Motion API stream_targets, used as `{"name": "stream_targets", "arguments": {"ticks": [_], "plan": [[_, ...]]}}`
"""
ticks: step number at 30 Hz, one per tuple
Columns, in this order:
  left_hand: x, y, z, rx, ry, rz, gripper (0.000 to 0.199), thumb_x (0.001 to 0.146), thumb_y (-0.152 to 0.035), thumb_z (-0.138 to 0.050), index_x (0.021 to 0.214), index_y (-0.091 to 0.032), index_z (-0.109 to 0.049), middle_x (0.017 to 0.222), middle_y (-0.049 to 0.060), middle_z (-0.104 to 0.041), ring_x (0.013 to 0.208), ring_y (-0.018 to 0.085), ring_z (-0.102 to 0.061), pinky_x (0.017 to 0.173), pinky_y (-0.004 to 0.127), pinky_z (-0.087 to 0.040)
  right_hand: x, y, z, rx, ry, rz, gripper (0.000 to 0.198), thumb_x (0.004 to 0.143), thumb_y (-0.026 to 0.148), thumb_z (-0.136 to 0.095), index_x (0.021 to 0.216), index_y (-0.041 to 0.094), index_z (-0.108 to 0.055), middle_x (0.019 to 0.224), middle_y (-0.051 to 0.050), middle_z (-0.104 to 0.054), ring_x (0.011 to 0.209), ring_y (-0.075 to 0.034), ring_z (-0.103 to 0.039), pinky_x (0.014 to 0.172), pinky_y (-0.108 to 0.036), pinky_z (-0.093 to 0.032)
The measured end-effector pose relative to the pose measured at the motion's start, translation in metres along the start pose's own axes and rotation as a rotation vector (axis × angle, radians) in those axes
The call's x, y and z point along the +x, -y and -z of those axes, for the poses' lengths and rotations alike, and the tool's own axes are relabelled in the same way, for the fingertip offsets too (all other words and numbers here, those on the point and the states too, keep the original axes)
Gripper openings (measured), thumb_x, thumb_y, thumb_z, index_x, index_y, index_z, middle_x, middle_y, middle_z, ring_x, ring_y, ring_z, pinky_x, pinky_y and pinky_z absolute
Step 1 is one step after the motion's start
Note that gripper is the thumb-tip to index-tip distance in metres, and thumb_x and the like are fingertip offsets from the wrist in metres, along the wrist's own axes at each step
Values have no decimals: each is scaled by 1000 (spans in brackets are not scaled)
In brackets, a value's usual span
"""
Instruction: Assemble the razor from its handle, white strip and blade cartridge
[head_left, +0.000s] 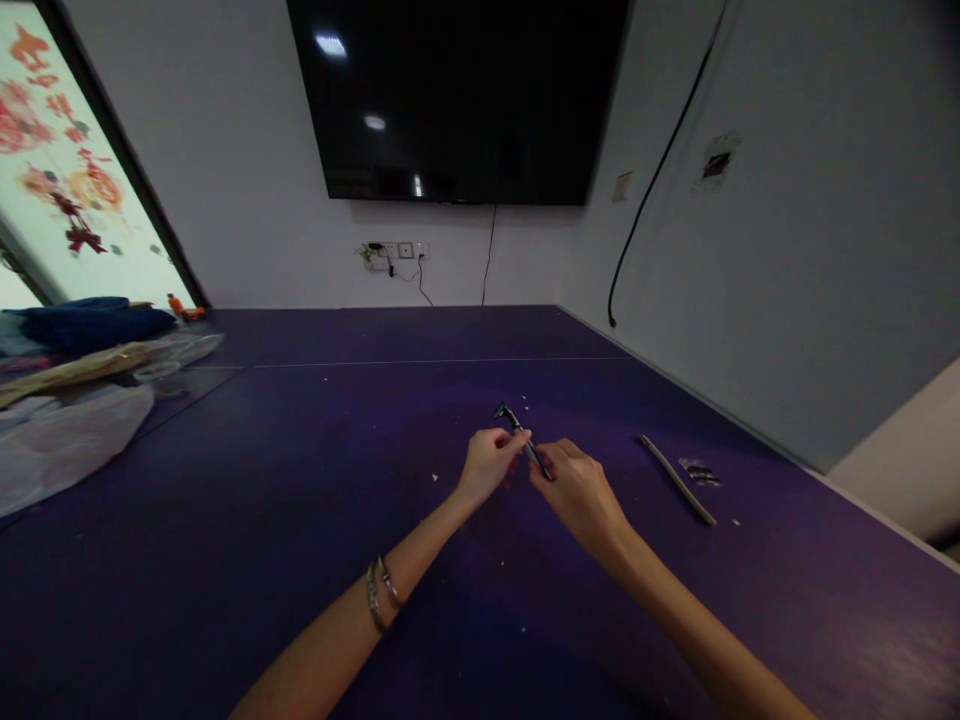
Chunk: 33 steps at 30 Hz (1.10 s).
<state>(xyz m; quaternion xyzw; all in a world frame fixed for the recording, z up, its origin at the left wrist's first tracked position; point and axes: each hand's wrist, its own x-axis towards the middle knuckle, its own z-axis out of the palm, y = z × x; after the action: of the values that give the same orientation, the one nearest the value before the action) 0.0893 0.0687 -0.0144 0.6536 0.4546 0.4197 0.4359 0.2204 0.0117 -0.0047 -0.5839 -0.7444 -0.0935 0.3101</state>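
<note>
television [465, 100] hung above the far edge of the surface [262, 550], cloth [97, 325] and a plastic bag [75, 435] lay at its left edge, razor-like tool [535, 458] between the hands [574, 485] over its middle, rod [677, 480] and small packet [700, 472] toward its right edge

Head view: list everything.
tabletop: 1, purple, foreground
tool: 1, dark, centre (razor-like)
stick: 1, tan, tabletop right
packet: 1, clear, beside stick
scraps: several, white, tabletop
plastic: several pieces, whitish, left
cloth: 1 pile, blue, left
small object: 1, orange, left
television: 1, black, upper centre
sockets: several, white, below television
cords: several, dark, below television
cable: 1, black, right
wall plate: 1, pale, right
wall opening: 1, dark, right
floral panel: 1, white, left
walls: 2, grey, background
bracelets: 2, silver, left forearm
left hand: 1, bare, on tool
right hand: 1, bare, on tool
</note>
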Motion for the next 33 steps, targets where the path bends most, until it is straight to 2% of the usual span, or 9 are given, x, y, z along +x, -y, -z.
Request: {"name": "stream_targets", "arguments": {"ticks": [7,10,13,18,21,24,28,33], "plan": [[4,4,4,191,-50,-41,45,74,-52,-48,49,-16,-49,42,-2,-45,41,9,-42,41,21,-29,-7,12,-14,-61,4,89,20,85,20,-40,83,17,-60,76,-10,-58,67,-20,-58,59,-30,-46],[7,8,14,406,19,-25,43,78,-46,-43,48,-16,-51,40,-2,-44,42,11,-44,43,21,-28,-10,15,-13,-8,79,91,22,87,28,-42,88,16,-61,76,-10,-61,66,-20,-60,58,-31,-46],[10,14,34,672,108,32,39,79,-38,-41,49,-16,-51,40,-1,-43,44,12,-47,46,22,-31,-13,5,-6,25,91,53,29,87,36,-43,94,15,-62,78,-9,-65,64,-19,-62,59,-30,-47],[16,28,71,833,212,115,30,75,-32,-47,51,-16,-55,44,2,-50,46,14,-51,50,24,-36,-19,-45,5,-18,113,-85,32,86,36,-41,80,17,-66,71,-7,-67,61,-19,-62,58,-28,-44],[20,36,82,914,283,178,25,74,-32,-49,59,-14,-60,51,6,-58,49,17,-56,52,25,-40,-24,-83,11,-70,145,-162,32,83,32,-41,74,18,-67,72,-8,-68,64,-20,-63,59,-28,-42],[23,43,82,979,308,205,26,75,-33,-48,71,-13,-64,68,11,-65,62,21,-62,57,28,-43,-30,-117,17,-124,174,-253,29,80,29,-42,72,19,-68,69,-8,-69,63,-21,-63,57,-27,-41],[25,48,74,1027,332,203,31,78,-36,-45,84,-14,-66,84,15,-68,77,24,-64,65,30,-46,-39,-156,24,-191,192,-351,25,76,29,-44,72,20,-67,68,-8,-69,62,-22,-63,54,-27,-39],[25,49,69,1070,339,196,35,78,-40,-45,89,-14,-66,92,16,-67,87,26,-63,69,32,-47,-52,-194,31,-259,221,-433,26,76,32,-45,78,20,-68,70,-9,-69,63,-24,-65,52,-27,-39]]}}
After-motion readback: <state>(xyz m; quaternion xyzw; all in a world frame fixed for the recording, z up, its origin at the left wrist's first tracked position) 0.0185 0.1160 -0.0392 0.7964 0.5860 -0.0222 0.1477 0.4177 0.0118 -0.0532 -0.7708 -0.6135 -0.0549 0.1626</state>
